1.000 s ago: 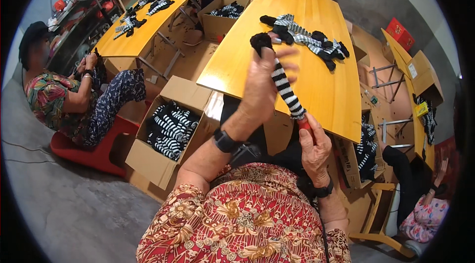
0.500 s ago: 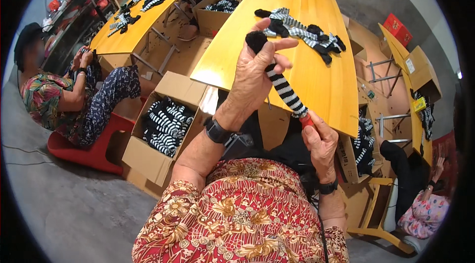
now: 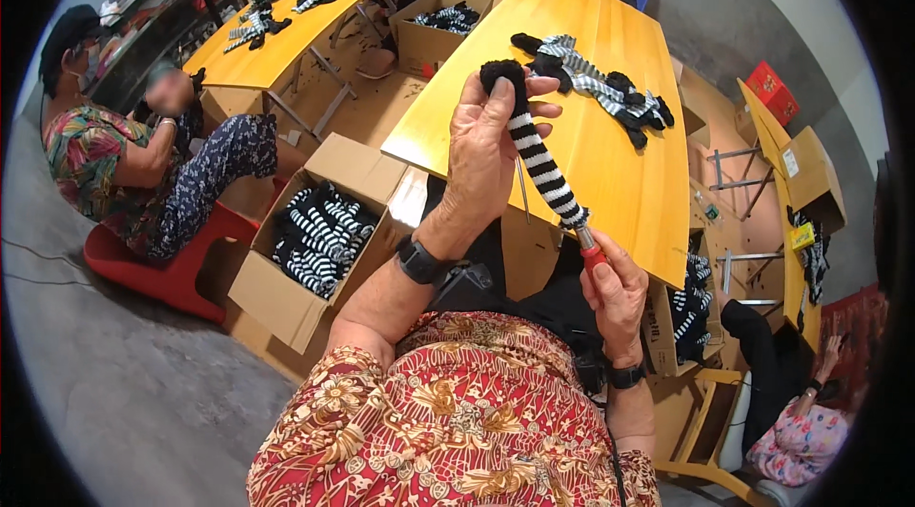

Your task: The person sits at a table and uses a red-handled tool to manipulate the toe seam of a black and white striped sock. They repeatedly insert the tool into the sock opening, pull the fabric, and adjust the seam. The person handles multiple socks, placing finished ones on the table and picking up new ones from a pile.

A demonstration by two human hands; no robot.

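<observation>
A black-and-white striped knitted tube [image 3: 543, 164] with a black end slants in front of me. My left hand [image 3: 484, 131] pinches its black end between thumb and fingers, the other fingers partly spread. Out of the tube's lower end comes the metal shaft of a red-handled tool [image 3: 593, 255]; how far the shaft reaches inside is hidden. My right hand [image 3: 618, 293] is closed round the red handle. Beyond my hands, several more striped knitted pieces [image 3: 596, 83] with black parts lie in a loose heap on the yellow table [image 3: 457, 111].
Left of me stands an open cardboard box [image 3: 286, 302] full of striped knitted pieces; another box [image 3: 658, 316] of them is on my right. A person sits on a red chair [image 3: 143, 264] at left, beside a second yellow table [image 3: 224, 64]. Other people sit across and at right.
More of the tool's metal shaft shows between the striped tube and the red handle. My left hand's fingers have drawn in closer round the black end. The view has shifted slightly.
</observation>
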